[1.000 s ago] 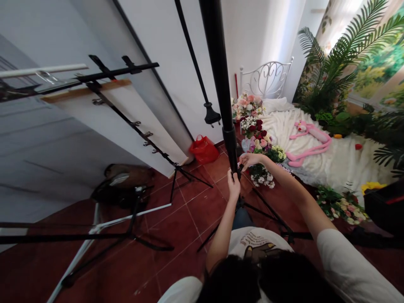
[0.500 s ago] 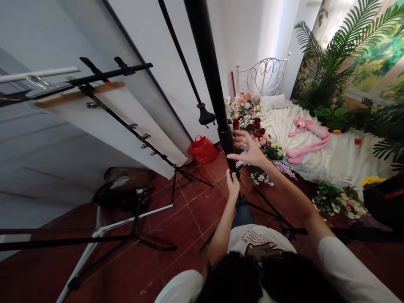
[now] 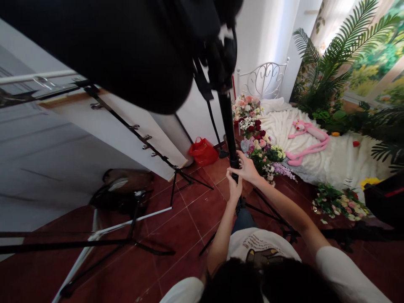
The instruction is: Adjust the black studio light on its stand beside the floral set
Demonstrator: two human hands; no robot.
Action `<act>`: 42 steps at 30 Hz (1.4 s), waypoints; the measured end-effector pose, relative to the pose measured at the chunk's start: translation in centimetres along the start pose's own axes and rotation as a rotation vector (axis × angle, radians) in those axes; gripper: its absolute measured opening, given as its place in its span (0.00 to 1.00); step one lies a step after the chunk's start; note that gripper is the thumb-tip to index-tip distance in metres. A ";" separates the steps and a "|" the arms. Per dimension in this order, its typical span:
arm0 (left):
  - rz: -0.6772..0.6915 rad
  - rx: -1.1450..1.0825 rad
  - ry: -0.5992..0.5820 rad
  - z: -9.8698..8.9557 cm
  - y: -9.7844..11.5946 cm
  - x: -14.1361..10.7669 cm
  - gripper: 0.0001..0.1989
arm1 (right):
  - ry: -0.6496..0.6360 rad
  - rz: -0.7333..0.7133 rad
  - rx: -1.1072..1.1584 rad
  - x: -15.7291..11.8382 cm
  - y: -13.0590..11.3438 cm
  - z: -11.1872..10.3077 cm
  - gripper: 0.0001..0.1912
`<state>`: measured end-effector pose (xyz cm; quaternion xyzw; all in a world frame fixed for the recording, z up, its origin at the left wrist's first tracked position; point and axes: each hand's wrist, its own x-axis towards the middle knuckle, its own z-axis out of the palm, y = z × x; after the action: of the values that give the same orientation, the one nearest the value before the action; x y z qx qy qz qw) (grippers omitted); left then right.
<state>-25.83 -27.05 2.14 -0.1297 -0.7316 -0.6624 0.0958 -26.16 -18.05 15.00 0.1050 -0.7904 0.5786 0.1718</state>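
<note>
A black light stand pole rises in front of me, with a large black softbox mounted at its top and filling the upper left of the view. My left hand grips the pole low down, just under the collar. My right hand is wrapped around the pole right above the left one, at the locking collar. The stand's tripod legs spread over the red tile floor below my hands.
A backdrop stand with a white paper roll leans on the left. A white tripod and a dark bag sit on the tiles. A red bag, flower bouquets, a white bed with a pink plush and palm plants lie beyond.
The pole has slid down, bringing the softbox into view at the top. My right hand, open beside the pole half a second ago, now closes on it above my left hand.
</note>
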 end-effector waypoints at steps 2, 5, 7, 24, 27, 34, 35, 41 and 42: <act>-0.014 0.007 0.003 0.0 -0.4 0.2 0.30 | 0.013 0.033 0.011 -0.8 0.9 0.3 0.39; -0.019 0.031 0.022 0.1 -0.7 0.2 0.26 | -0.089 0.013 0.105 -1.1 1.2 -1.0 0.39; -0.003 0.031 0.023 0.1 -0.8 0.1 0.24 | -0.176 0.010 0.178 -1.0 1.8 -2.5 0.35; 0.033 0.048 0.032 0.1 -0.8 -0.1 0.25 | 0.062 0.611 -0.144 0.6 7.8 -1.1 0.07; 0.032 0.046 0.042 0.2 -0.4 -0.1 0.25 | 0.098 0.694 -0.245 1.6 7.3 -0.7 0.05; 0.027 0.086 0.154 0.6 -1.1 -2.0 0.26 | 0.222 0.548 0.268 -4.4 7.9 -1.4 0.14; -0.021 0.089 0.194 0.7 -1.8 -3.1 0.26 | 0.246 0.564 0.311 -6.4 8.4 -2.1 0.15; -0.812 0.085 -0.338 2.6 -7.6 -11.4 0.19 | 0.769 0.894 0.603 -21.2 10.6 -6.8 0.10; -0.862 0.090 -0.577 3.4 -7.9 -12.5 0.18 | 0.910 0.911 0.684 -23.5 10.5 -7.4 0.07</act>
<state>-16.39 -25.17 -9.57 0.0104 -0.7429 -0.5471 -0.3857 -7.27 -8.59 -1.43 -0.4376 -0.3809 0.7937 0.1829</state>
